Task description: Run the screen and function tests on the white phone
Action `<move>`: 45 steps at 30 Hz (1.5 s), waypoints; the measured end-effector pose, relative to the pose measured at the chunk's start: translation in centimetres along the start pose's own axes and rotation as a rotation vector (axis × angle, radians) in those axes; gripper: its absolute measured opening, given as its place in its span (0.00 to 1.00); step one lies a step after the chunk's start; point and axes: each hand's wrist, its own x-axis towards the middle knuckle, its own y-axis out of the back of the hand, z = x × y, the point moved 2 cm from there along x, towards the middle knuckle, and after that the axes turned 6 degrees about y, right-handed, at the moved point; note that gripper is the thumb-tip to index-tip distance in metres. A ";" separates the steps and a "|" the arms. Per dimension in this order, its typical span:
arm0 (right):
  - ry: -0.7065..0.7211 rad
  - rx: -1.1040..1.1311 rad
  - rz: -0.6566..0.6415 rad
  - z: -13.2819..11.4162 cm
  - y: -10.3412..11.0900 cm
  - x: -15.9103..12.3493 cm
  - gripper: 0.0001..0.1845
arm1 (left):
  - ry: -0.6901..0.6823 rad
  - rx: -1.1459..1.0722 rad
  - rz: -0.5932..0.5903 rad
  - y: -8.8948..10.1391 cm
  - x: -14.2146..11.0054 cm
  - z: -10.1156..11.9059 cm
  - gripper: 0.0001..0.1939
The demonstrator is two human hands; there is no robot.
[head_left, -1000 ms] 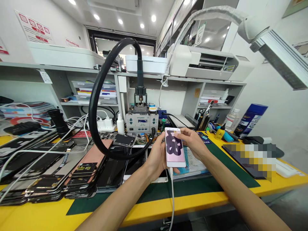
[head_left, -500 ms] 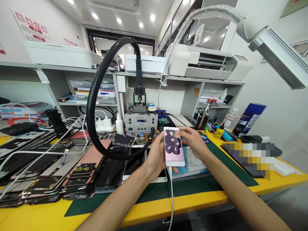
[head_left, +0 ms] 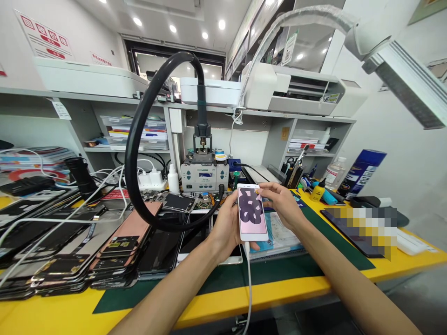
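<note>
Fingers of left hand (head_left: 224, 229) wrapped around white phone (head_left: 253, 211), in front of grey station (head_left: 204, 177); of right hand (head_left: 282, 204), loosely parted at station-side corner. Probably handles light, stiff, slick, fragile; best held by edges.

Pretty bright room tbh: the ceiling lights (head_left: 221, 24) are blown out white and show up as glare spots in the glossy panel (head_left: 310, 42) up right, while it's properly dark under the table (head_left: 63, 316). Wide lens stretches the lamp (head_left: 407, 83) near the edge. The phone (head_left: 252, 211) looks fairly sharp, but the bottom right corner goes mushy and a pixelated patch (head_left: 379, 228) covers stuff on the right.
</note>
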 end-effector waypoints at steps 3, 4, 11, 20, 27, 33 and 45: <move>0.008 0.014 -0.015 0.0 0.1 0.1 0.21 | -0.005 0.005 0.018 -0.1 -0.1 0.2 0.37; 0.009 0.018 -0.020 0.0 0.1 0.1 0.21 | -0.008 0.007 0.023 -0.1 -0.1 0.2 0.37; 0.017 0.042 -0.045 0.2 0.0 0.0 0.20 | -0.029 -0.004 0.041 -0.1 -0.4 0.2 0.36; 0.104 0.179 0.040 0.0 0.5 0.1 0.15 | -0.079 -0.050 -0.016 0.5 -0.1 0.3 0.37; 0.168 0.176 0.016 0.3 0.2 -0.1 0.15 | -0.103 -0.241 -0.123 1.3 -0.3 1.7 0.36; 0.264 0.075 -0.021 0.9 -0.4 -0.5 0.16 | -0.139 -0.301 -0.069 2.6 -0.1 2.5 0.35; 0.686 -0.249 -0.066 0.5 -1.0 -2.5 0.14 | -0.133 -0.250 -0.097 2.1 -0.2 2.4 0.35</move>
